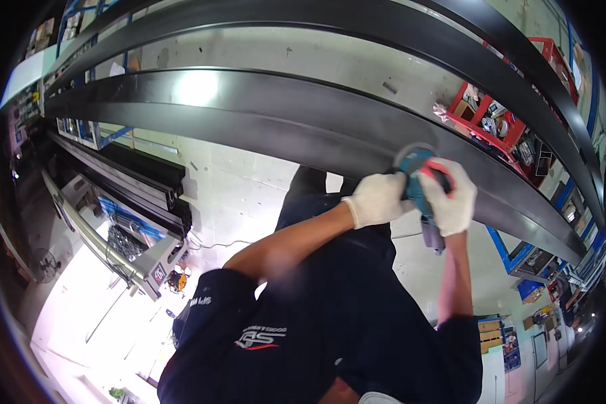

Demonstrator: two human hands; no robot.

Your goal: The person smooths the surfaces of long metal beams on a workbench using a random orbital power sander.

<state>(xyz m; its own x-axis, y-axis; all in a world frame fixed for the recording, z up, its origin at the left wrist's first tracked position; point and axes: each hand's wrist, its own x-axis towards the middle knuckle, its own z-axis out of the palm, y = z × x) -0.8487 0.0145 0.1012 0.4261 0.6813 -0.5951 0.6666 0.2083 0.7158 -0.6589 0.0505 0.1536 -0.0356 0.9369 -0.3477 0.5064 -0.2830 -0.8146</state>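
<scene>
My right hand (451, 195), in a white glove with red at the thumb side, is wrapped around the top of a teal power sander (414, 187). Close beside it, my left hand (378, 200), also white-gloved, grips the sander's near side, its fingertips partly hidden behind the tool. The sander's round head looks blurred and rests on a long dark metal beam (283, 138). A grey part, perhaps a dust box, sticks out of the tool below my right hand. Dull, lighter-grey patches show on the beam near the sander.
More long dark beams (303, 19) run parallel beyond this one. Red carts (481, 124) holding assorted items stand at right. To the left, dark profiles (128, 168) lie stacked beside a grey machine frame (141, 273). A cable (222, 244) trails over the floor.
</scene>
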